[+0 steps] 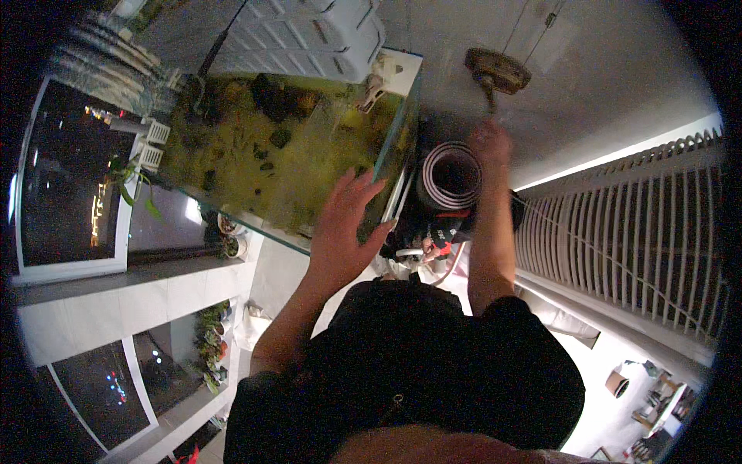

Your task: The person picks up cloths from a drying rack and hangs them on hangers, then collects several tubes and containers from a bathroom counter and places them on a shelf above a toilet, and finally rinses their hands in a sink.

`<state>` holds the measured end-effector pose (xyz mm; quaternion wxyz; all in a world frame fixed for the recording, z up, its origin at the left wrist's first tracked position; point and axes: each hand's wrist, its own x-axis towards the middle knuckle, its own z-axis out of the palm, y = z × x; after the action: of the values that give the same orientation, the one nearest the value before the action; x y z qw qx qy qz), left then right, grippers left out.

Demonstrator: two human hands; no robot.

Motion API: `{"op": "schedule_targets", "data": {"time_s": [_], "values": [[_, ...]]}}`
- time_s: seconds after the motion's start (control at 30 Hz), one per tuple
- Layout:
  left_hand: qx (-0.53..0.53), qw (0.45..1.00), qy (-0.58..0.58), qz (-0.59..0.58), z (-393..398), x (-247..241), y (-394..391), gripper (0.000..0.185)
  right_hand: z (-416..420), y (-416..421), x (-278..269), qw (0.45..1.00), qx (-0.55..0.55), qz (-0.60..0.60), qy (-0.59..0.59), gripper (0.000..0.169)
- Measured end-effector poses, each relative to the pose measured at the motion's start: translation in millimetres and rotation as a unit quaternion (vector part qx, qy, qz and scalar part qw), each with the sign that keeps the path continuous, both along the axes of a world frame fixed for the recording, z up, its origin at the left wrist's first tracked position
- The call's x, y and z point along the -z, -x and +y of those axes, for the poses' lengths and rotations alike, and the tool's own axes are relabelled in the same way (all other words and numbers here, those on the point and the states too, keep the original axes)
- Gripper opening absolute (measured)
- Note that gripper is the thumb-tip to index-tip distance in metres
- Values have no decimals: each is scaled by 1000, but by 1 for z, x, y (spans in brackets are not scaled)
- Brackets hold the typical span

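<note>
My right hand [491, 142], blurred, is stretched forward and grips the handle of a cleaning brush or sponge tool [498, 71]. The tool's brownish block head is up near the grey wall; whether it touches cannot be told. My left hand [346, 223] has its fingers spread over the near right corner of a glass fish tank [272, 240] and holds nothing. Whether the palm rests on the glass rim is unclear. Murky yellow-green water [313, 145] fills the tank, with dark lumps visible in it. A pale ribbed plastic tray or box [301, 35] covers the tank's far side.
Nested round rims [428, 174], perhaps stacked pots, stand between the tank and my right forearm. A white hose [454, 264] hangs near my waist. White slatted bars [608, 243] run along the right. Windows [72, 174] and potted plants [211, 342] are at left.
</note>
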<state>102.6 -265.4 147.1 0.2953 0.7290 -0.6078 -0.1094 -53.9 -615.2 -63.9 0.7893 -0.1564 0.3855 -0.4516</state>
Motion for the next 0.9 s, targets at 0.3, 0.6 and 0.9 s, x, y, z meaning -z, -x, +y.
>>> {"op": "schedule_targets", "data": {"time_s": [0.3, 0.6, 0.9], "values": [[-42, 998, 10, -41, 14, -2, 1, 55, -42, 44, -74, 903, -217, -328, 173, 20], [-81, 994, 19, -67, 20, 6, 2, 50, 20, -104, -124, 989, -116, 15, 94, 18], [-26, 997, 53, -39, -4, 5, 6, 47, 3, -83, -25, 974, -99, -192, -72, 30]]}}
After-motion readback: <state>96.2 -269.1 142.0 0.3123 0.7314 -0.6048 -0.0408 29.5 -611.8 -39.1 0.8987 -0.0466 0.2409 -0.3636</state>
